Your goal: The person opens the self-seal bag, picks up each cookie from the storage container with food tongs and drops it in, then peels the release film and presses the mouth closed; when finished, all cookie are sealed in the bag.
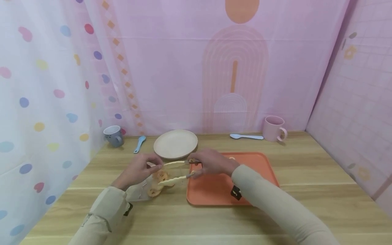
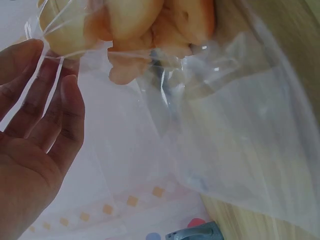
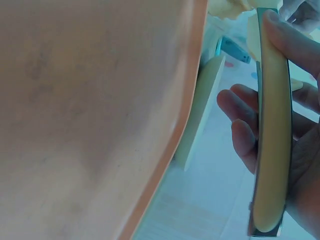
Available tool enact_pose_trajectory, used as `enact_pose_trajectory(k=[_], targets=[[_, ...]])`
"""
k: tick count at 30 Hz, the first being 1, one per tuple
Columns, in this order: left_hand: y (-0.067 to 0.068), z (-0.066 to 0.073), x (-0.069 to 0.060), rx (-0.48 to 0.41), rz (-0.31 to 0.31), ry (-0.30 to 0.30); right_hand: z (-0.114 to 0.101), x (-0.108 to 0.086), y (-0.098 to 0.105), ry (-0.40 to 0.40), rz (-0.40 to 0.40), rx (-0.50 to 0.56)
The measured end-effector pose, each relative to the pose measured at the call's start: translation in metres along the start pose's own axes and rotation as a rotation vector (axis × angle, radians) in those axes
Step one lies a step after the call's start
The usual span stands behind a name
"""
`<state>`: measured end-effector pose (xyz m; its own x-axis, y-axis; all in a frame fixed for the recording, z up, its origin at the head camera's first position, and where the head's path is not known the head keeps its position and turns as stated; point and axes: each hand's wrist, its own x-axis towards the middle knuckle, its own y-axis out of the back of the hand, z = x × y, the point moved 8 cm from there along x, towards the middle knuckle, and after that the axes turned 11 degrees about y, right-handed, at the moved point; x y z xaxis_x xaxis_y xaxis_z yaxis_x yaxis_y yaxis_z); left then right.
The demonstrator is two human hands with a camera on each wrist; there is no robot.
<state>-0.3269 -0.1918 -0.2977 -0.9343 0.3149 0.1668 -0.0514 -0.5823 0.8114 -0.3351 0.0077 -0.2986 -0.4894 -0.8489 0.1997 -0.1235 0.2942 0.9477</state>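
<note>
A clear plastic bag [image 2: 235,125] with several bread pieces [image 1: 160,176] in it lies on the table left of centre. My left hand [image 1: 137,170] pinches the bag's edge between thumb and fingers. In my right hand [image 1: 211,163] is a pair of tongs [image 3: 275,130], gripped by the handles. Their cream-coloured tips [image 1: 176,179] are spread apart and point left, at the bag's mouth over the bread. Whether the tips touch any bread I cannot tell. Under the right hand lies an orange tray [image 1: 211,194], with a small pale piece [image 1: 231,158] at its far side, mostly hidden by that hand.
Behind the bag is a cream plate [image 1: 176,143]. A blue-grey mug [image 1: 113,136] and a blue spoon [image 1: 140,144] lie at the back left. To the back right are a pale blue spoon [image 1: 246,136] and a pink mug [image 1: 273,128]. Curtains [image 1: 171,68] border the table.
</note>
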Motion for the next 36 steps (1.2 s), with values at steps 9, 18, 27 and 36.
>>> enact_pose_trajectory(k=[9,18,27,36], targets=[[-0.002,0.003,0.005,0.086,0.020,-0.025,0.003,-0.009,0.008,-0.020,-0.017,0.038],[-0.002,0.001,0.007,0.046,0.034,0.023,0.020,-0.047,0.038,-0.077,-0.003,0.016],[0.001,-0.004,0.007,-0.001,0.047,0.051,0.046,-0.120,0.070,-0.173,0.039,-0.097],[0.002,-0.006,0.002,-0.009,0.085,0.035,0.087,-0.203,0.090,-0.360,0.116,-0.101]])
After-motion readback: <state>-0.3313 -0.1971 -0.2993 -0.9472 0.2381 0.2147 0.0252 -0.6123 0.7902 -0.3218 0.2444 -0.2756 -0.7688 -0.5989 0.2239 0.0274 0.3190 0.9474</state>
